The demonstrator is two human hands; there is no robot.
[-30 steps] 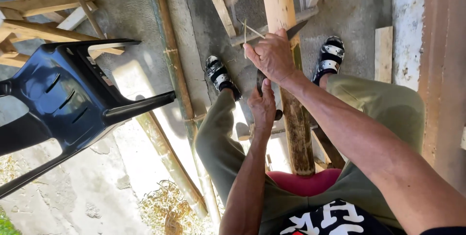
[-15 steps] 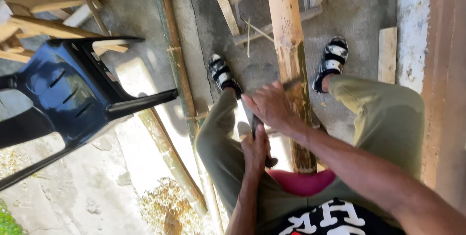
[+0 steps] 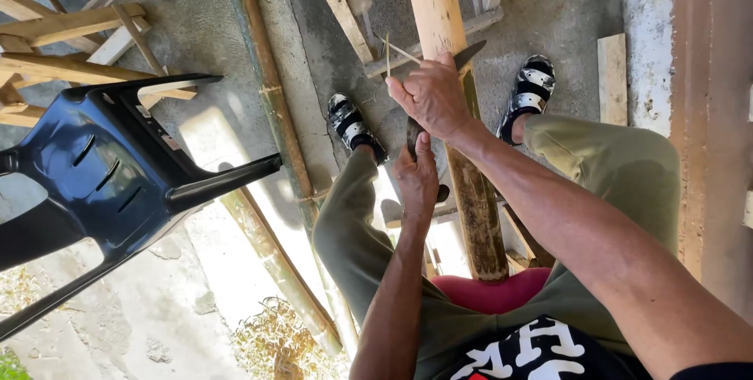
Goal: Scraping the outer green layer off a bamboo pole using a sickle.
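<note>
A knife [image 3: 439, 90] with a dark blade lies across the upright split bamboo pole [image 3: 463, 152], its tip poking out past the knuckles toward the upper right and its handle end running down toward the lap. The right hand [image 3: 431, 98] is closed around the blade area together with thin bamboo slivers [image 3: 390, 52] that stick up and out to the left from between the fingers. The left hand [image 3: 416, 176] sits just below it, fingers curled shut around the knife's handle, thumb pointing up toward the right hand; the two hands nearly touch. The pole leans between the person's knees, its lower end resting near a red seat edge [image 3: 494, 290] and its upper end reaching past the top of the view, over a rough wooden frame [image 3: 353, 19] on the concrete floor [image 3: 565, 11]. The feet wear black sandals with pale straps, the left sandal [image 3: 349, 123] beside the pole on one side and the right sandal [image 3: 529, 90] on the other. A long green bamboo culm [image 3: 267, 90] lies on the ground to the left, and beyond it an overturned dark blue plastic chair [image 3: 94, 184] rests near a stack of sawn timber [image 3: 63, 43].
</note>
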